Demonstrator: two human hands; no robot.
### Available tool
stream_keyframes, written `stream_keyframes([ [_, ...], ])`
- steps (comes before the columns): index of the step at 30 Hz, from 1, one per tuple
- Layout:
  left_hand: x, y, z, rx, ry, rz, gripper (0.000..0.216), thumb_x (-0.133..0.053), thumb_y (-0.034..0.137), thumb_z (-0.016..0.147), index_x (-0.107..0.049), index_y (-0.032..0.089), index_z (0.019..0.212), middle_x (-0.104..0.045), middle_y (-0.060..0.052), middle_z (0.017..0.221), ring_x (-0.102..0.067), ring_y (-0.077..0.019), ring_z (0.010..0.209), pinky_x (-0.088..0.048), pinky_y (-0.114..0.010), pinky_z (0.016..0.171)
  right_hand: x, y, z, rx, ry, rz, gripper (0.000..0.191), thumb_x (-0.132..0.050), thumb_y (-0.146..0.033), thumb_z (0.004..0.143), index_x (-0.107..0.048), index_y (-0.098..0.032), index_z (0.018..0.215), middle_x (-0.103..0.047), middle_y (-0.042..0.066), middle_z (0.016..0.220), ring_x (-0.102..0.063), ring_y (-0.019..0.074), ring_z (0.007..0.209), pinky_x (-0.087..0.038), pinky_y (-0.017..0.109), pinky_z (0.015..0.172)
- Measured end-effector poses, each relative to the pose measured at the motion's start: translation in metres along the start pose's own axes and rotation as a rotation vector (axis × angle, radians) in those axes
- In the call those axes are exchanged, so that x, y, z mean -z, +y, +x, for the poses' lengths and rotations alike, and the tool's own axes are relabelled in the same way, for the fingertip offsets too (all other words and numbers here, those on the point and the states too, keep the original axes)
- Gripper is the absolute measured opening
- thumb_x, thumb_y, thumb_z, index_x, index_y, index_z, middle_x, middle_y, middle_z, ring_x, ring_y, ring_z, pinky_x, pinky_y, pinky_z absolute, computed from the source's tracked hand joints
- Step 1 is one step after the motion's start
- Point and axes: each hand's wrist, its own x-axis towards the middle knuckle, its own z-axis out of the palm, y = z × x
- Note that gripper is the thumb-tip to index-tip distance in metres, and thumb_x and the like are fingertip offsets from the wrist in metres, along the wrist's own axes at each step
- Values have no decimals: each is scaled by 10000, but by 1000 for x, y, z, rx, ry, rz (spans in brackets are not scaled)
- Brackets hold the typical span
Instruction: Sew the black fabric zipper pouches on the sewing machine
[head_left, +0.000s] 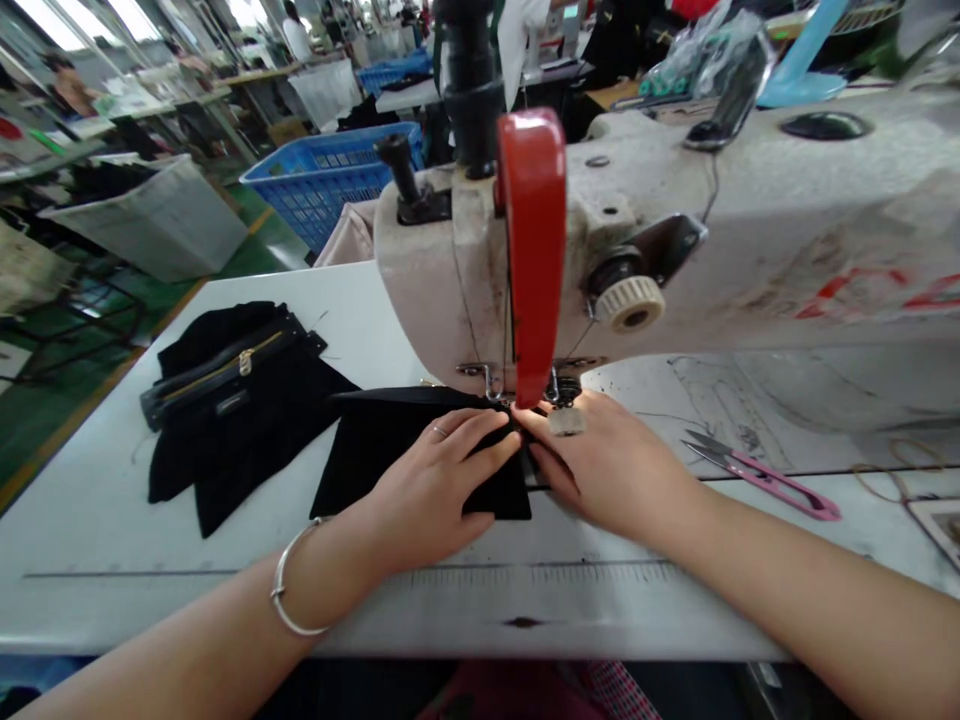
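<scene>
A piece of black fabric [367, 450] lies flat under the needle area of a white sewing machine [435, 270]. Flat on this fabric rests my left hand [439, 480], fingers stretched toward the needle and thumb apart. My right hand [607, 460] is at the fabric's right edge, beside the presser foot, with finger and thumb closed on that edge. Machine parts cover some of its fingers. To the left, a black fabric piece with a gold zipper [246, 362] is bunched on the table, touching or joined to the flat piece; I cannot tell which.
Pink-handled thread snips [765, 480] lie right of my right hand. A red lever [532, 250] hangs in front of the machine head. Ruler marks run along the white table [225, 620]. Behind stand a blue basket [322, 180] and a white bin [165, 220]; people work farther back.
</scene>
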Motion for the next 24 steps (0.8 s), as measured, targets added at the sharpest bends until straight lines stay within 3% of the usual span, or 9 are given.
stream_keyframes([
  [12, 3, -8, 6, -73, 10, 11, 601, -609, 164, 748, -504, 125, 1338, -473, -146, 1366, -438, -318, 1274, -422, -507, 1094, -5, 0, 2, -47, -11, -2, 262, -493, -210, 918, -646, -174, 1127, -683, 111, 1033, -595, 288, 975, -472, 438, 859],
  [14, 3, -9, 6, -76, 6, 1, 623, -618, 171, 745, -493, 133, 1355, -468, -143, 1370, -440, -317, 1269, -424, -504, 1092, -4, 3, 1, -88, 54, 59, 208, -512, -216, 913, -654, -183, 1061, -684, 98, 1004, -603, 273, 967, -479, 415, 846],
  [19, 3, -9, 5, -53, -9, -5, 619, -621, 183, 754, -501, 146, 1360, -446, -136, 1401, -414, -325, 1292, -397, -510, 1113, 5, 15, 0, -371, 412, 142, 143, -570, -300, 886, -630, -197, 963, -684, 95, 919, -635, 259, 862, -501, 378, 747],
  [24, 1, -10, 5, -43, -13, -17, 632, -609, 174, 750, -493, 166, 1371, -448, -126, 1404, -419, -318, 1289, -409, -512, 1100, 7, 19, 4, -454, 452, 216, 125, -575, -325, 870, -633, -218, 841, -683, 75, 815, -649, 244, 774, -508, 355, 687],
])
